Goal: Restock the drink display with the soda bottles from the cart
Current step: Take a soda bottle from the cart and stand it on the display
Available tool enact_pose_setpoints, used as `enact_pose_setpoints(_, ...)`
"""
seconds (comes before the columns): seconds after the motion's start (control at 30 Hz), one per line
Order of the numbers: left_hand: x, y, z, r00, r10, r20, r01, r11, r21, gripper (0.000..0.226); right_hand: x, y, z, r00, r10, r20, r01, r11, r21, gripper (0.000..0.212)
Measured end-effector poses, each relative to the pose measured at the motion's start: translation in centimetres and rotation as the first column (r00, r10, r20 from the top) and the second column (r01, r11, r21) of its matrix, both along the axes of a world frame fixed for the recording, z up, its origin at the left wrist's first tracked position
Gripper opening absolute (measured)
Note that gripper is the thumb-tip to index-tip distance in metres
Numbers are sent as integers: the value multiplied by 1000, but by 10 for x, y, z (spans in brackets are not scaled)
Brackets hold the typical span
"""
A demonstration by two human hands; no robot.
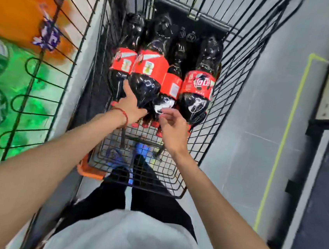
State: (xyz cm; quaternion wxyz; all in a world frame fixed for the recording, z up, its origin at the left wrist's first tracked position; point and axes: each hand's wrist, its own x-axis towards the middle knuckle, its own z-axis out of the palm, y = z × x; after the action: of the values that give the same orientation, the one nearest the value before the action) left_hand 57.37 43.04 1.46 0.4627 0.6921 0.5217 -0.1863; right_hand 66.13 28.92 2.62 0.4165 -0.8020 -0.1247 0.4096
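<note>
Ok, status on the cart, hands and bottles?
Left hand grips second cola bottle from left, lying in cart. Right hand open, hovering at third bottle. Leftmost bottle and third packed tight either side.

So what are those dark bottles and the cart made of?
The dark soda bottles with red labels look like glossy plastic: bright glints curve over them. The black wire cart seems coated metal: thin stiff rods in a grid, dull finish.

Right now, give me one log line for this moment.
stage: pickup | left hand: grips cola bottle in cart | right hand: empty, near next bottle
</note>
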Motion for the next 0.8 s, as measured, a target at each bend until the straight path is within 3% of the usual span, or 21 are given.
enact_pose_setpoints(0.1, 6, -3, -11, 997, 75, 16, -74, 996, -52, 112, -4, -4, -1, 998, 69, -6, -69, 998, -8, 23)
enact_pose_setpoints(0.23, 0, -8, -5, 1000, -18, 17, 17, 998, 62, 99, -10, -4, -1, 984, 175, -43, -178, 982, -56, 28)
enact_pose_setpoints(0.37, -16, 4, 14, 995, -98, -11, 99, 993, 58, 97, -7, 9, 7, 970, 237, 55, -232, 970, -74, 33)
enact_pose_setpoints(0.53, -55, 4, 49, 968, -232, -94, 241, 964, 110, 96, 0, 27, 17, 888, 370, 273, -346, 929, -134, 60)
enact_pose_setpoints(0.63, -81, -7, 58, 942, -291, -164, 314, 939, 137, 99, 5, 39, 23, 701, 537, 469, -475, 842, -255, 83)
enact_pose_setpoints(0.7, -94, -15, 57, 936, -296, -188, 328, 930, 166, 103, 13, 48, 19, 495, 660, 565, -573, 737, -359, 100)
enact_pose_setpoints(0.8, -118, -22, 54, 916, -329, -229, 380, 896, 230, 105, 23, 64, 15, 180, 816, 550, -656, 516, -551, 120)
